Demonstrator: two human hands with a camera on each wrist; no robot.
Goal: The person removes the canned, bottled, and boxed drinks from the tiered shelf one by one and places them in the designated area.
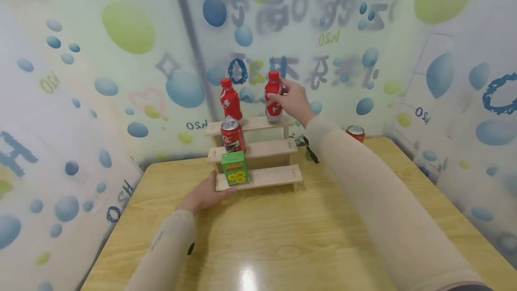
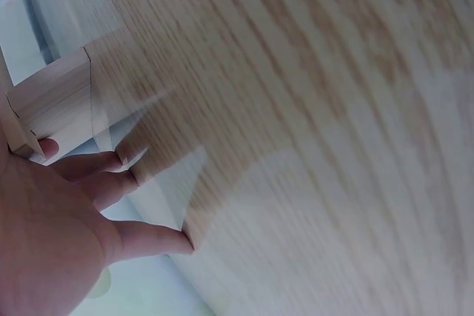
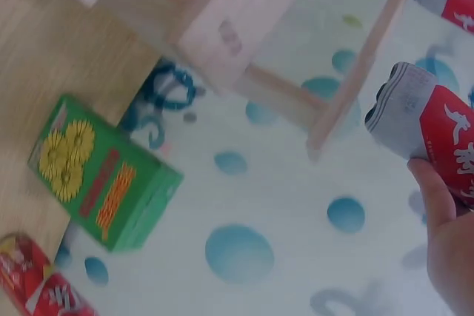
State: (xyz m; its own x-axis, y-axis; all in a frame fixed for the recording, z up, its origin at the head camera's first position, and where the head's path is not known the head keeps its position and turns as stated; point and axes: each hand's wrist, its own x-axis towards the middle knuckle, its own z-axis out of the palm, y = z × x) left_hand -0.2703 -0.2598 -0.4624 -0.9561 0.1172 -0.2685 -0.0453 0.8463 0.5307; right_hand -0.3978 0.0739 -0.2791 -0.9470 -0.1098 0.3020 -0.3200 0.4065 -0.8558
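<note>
A stepped wooden rack (image 1: 270, 147) with three levels stands on the table. My right hand (image 1: 294, 101) grips a red drink bottle (image 1: 273, 95) upright over the right part of the top step; in the right wrist view a small gap shows under its base. Another red bottle (image 1: 230, 102) stands at the top step's left. Below it, a red can (image 1: 233, 137) is on the middle step and a green carton (image 1: 234, 170) with yellow flowers on the lowest. My left hand (image 1: 206, 192) holds the lowest step's left end, several fingers (image 2: 152, 240) touching the tabletop.
Behind my right forearm, another red can (image 1: 355, 133) stands near the table's back right edge. A second green carton (image 3: 104, 175) lies beside it, mostly hidden in the head view. Patterned curtain walls (image 1: 250, 21) enclose the wooden table (image 1: 282, 237).
</note>
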